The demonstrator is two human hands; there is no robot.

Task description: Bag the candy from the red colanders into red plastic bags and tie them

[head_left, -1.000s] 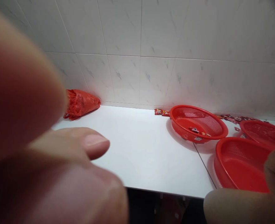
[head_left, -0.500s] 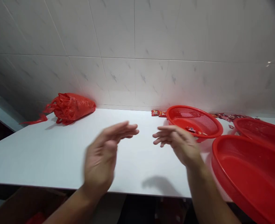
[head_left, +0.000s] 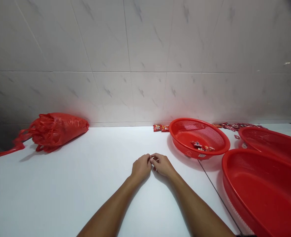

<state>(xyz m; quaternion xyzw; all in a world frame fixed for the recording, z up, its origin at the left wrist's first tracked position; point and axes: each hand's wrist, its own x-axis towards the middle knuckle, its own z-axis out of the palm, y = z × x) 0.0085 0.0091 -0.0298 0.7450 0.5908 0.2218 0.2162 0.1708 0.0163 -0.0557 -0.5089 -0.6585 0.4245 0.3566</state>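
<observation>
My left hand (head_left: 141, 168) and my right hand (head_left: 162, 164) meet over the middle of the white tabletop, fingertips touching. The left one is closed, seen from its back, with its fingers curled inward and mostly hidden. On the right, thumb and fingers are bent together against the left fingertips; no object shows between the hands. Nearest to them stands a round red plastic basket (head_left: 176, 140) with several small wrapped packets (head_left: 202, 146) inside. Two red packets (head_left: 160, 128) lie just left of that basket by the wall.
A knotted red plastic bag (head_left: 61, 130) lies at the back left. Two larger red baskets, one in front (head_left: 234, 184) and one behind (head_left: 249, 136), stand at the right. More packets (head_left: 236, 126) lie along the wall. A table seam (head_left: 216, 189) runs beside the front basket.
My hands, spread apart and blurred above the table before, have come together and down, with their fingers curled. The camera view has shifted, so more of the tabletop's near part shows.
</observation>
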